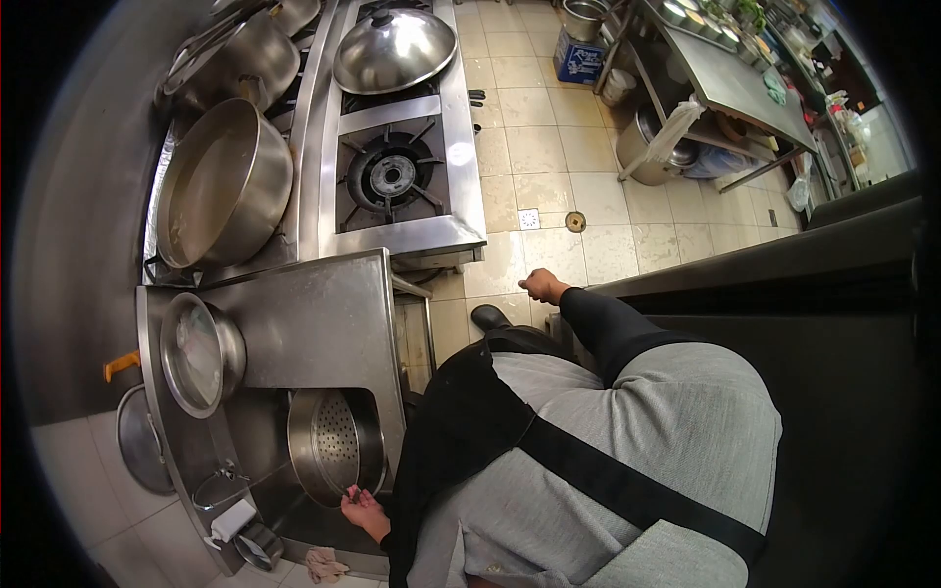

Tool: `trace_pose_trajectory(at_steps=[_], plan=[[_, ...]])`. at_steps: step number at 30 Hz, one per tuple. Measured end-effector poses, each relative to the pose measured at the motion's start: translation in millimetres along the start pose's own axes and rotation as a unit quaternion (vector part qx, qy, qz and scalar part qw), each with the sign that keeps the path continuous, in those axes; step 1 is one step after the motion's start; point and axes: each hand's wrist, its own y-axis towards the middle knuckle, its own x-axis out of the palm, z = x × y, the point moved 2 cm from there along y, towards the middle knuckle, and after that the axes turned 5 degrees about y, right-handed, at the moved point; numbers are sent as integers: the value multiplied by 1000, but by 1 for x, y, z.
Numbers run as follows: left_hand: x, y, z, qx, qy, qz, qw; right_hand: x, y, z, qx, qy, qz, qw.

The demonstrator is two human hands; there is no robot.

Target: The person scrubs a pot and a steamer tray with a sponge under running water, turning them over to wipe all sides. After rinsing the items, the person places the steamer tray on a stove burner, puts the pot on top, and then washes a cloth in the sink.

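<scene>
My left hand (361, 510) is curled over the near rim of a perforated steel pot (328, 446) that lies tilted in a sink (257, 431). My right hand (542, 285), in a black sleeve, is stretched out over the tiled floor beside a dark counter edge (745, 265). Its fingers are closed and I see nothing in them. I am wearing a grey shirt and a black apron (461, 431), and one black shoe (487, 316) shows below.
A steel bowl (196, 355) sits on the counter (304, 323) by the sink. Further back are a large wok (221, 181), a gas burner (390, 176) and a domed lid (394, 49). A cloth (323, 564) lies by the sink. A steel table (730, 83) stands across the floor.
</scene>
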Motion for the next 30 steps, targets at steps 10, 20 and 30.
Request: trace_pose_trajectory(at_steps=[10,20,30], plan=[[4,-2,2,8,11,29,999,5,11,4,-43,-21,19,999],[9,-11,1,21,-3,40,999,0,7,-11,-35,-17,13,999],[2,-1,-3,34,19,13,999,0,8,-12,-6,-4,-6,1000]])
